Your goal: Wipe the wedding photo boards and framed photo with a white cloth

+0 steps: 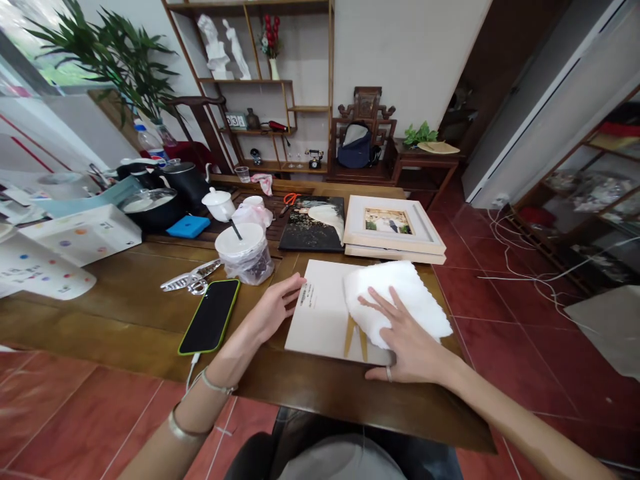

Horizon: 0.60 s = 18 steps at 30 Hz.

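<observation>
A white board-like picture panel (323,313) lies flat near the front edge of the dark wooden table (130,313). A white cloth (400,293) is spread over its right part. My right hand (405,337) lies flat on the cloth with its fingers stretched out and apart. At the panel's left edge my left hand (275,308) steadies it, fingers curled against the edge. A phone in a green case (210,317) lies just left of my left hand, a white cable running from it.
Behind the panel lie a dark picture (313,223) and stacked light frames (395,230). A lidded plastic cup (245,253), metal tongs (193,277), scissors (289,200), tea ware (220,203) and white boxes (83,233) crowd the left. A shelf (260,87) stands behind. Cables (525,267) trail on the red tile floor.
</observation>
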### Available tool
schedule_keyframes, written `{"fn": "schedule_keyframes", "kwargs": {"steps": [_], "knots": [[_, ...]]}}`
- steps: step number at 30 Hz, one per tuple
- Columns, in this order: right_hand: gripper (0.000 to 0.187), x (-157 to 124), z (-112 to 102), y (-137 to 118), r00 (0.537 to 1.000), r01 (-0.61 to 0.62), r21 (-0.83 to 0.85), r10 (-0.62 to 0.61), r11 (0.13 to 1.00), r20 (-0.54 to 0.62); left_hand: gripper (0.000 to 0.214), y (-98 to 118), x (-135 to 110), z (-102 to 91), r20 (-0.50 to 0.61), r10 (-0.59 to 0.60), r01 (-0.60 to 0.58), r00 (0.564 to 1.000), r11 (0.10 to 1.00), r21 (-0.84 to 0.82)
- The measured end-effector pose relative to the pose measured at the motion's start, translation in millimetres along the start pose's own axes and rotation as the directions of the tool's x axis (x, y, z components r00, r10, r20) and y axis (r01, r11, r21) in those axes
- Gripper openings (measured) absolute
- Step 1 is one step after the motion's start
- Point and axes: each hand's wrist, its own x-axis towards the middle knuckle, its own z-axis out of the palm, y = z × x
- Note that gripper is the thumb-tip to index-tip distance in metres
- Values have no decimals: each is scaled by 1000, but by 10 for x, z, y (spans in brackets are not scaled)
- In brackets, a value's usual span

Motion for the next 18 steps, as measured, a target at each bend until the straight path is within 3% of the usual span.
{"fn": "schedule_keyframes", "kwargs": {"steps": [4, 6, 10, 11, 15, 16, 18], "knots": [[48, -20, -42, -84, 1000, -16, -22, 16, 1000, 4, 39, 71, -207, 51, -11, 94, -95, 995, 994, -53], [36, -48, -32, -181, 999, -34, -38, 33, 999, -16, 46, 106, -379, 85, -20, 169, -169, 985, 985, -19], [7, -157, 137, -350, 980, -84, -32, 77, 996, -183, 59, 191, -762, 125, -78, 313, -313, 947, 950, 7], [9, -198, 195, -358, 964, -93, -3, 89, 996, -250, 61, 215, -848, 139, -97, 336, -338, 937, 941, 1], [53, -411, 338, -245, 867, -166, 129, 207, 978, -453, 62, 279, -1063, 272, -111, 435, -445, 893, 892, -80], [52, -463, 334, -206, 826, -215, 151, 262, 965, -499, 59, 270, -1069, 320, -121, 458, -470, 881, 876, -108], [31, -536, 269, -155, 695, -330, 207, 386, 921, -606, 53, 195, -1016, 413, -55, 457, -459, 888, 868, -192]]}}
